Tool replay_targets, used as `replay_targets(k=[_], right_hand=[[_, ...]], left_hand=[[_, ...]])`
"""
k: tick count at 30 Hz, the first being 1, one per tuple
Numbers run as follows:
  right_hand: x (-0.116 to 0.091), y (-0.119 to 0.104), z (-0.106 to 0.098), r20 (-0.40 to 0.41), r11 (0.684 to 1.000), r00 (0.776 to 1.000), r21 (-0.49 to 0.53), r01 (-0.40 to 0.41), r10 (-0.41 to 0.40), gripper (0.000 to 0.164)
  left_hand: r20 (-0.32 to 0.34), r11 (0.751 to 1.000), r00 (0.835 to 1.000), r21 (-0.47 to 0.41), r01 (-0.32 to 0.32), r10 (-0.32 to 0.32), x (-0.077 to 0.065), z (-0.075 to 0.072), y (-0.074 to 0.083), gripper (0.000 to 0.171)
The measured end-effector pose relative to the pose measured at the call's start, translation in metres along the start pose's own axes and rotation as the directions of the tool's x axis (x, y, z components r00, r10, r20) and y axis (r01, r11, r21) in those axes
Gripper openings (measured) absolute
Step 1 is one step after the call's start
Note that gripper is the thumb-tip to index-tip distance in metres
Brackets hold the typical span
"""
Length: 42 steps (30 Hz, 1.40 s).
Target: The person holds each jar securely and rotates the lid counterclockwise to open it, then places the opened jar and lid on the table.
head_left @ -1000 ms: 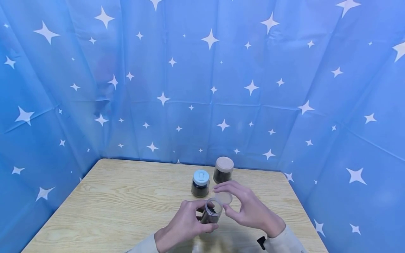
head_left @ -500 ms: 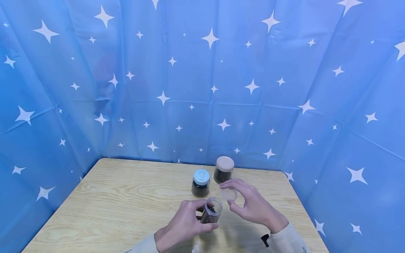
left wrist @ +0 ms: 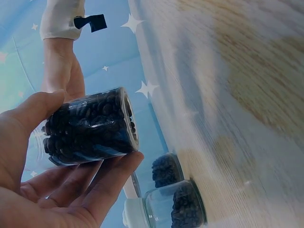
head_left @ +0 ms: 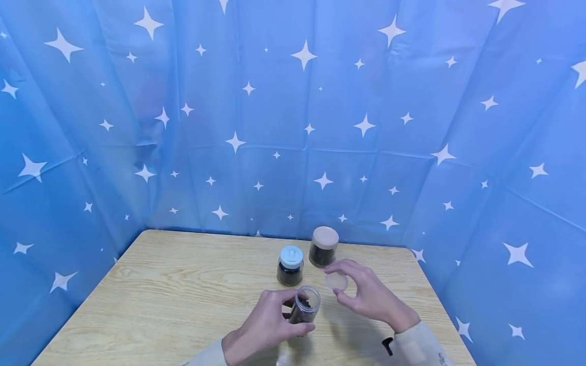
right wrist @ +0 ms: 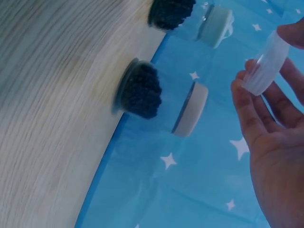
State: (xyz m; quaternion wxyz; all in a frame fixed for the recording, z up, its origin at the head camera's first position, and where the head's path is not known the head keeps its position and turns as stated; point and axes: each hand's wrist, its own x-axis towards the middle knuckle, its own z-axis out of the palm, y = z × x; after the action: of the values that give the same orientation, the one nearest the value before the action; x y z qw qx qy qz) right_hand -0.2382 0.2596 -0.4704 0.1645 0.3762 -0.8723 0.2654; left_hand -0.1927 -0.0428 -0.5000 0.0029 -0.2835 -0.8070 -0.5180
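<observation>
My left hand (head_left: pixel 267 320) grips a small clear jar (head_left: pixel 305 311) without a lid, thumb on one side and fingers on the other. The left wrist view shows the jar (left wrist: pixel 90 127) packed with dark, bean-like pieces, its base held off the table. To the right of the jar mouth, my right hand (head_left: pixel 373 295) pinches a round translucent white lid (head_left: pixel 337 281) between thumb and fingers. In the right wrist view the lid (right wrist: pixel 267 65) is seen edge-on, apart from any jar.
Behind the hands stand two closed jars with dark contents: one with a light blue lid (head_left: pixel 290 272), another with a beige lid (head_left: pixel 323 249) farther back. The wooden table (head_left: pixel 183 290) ends at a blue star-patterned curtain (head_left: pixel 274 112).
My right hand has drawn the lid away from the jar mouth, moving it to the right. The left hand with the jar stays almost in place.
</observation>
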Motion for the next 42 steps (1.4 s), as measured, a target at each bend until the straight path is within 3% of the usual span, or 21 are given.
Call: replay_targets(k=[22, 32, 42], right_hand=[[-0.01, 0.038, 0.008, 0.066, 0.982, 0.98, -0.032, -0.188, 0.19, 0.041], [-0.015, 0.05, 0.006, 0.147, 0.938, 0.927, -0.084, -0.336, 0.345, 0.038], [-0.02, 0.061, 0.01, 0.204, 0.911, 0.888, -0.128, -0.393, 0.412, 0.038]], left_hand=[[-0.015, 1.0, 1.0, 0.015, 0.022, -0.021, 0.002, -0.006, 0.0, 0.044], [-0.017, 1.0, 1.0, 0.014, 0.024, -0.024, 0.001, -0.007, -0.001, 0.045], [-0.013, 0.999, 0.999, 0.0, 0.047, -0.047, 0.001, -0.009, -0.001, 0.046]])
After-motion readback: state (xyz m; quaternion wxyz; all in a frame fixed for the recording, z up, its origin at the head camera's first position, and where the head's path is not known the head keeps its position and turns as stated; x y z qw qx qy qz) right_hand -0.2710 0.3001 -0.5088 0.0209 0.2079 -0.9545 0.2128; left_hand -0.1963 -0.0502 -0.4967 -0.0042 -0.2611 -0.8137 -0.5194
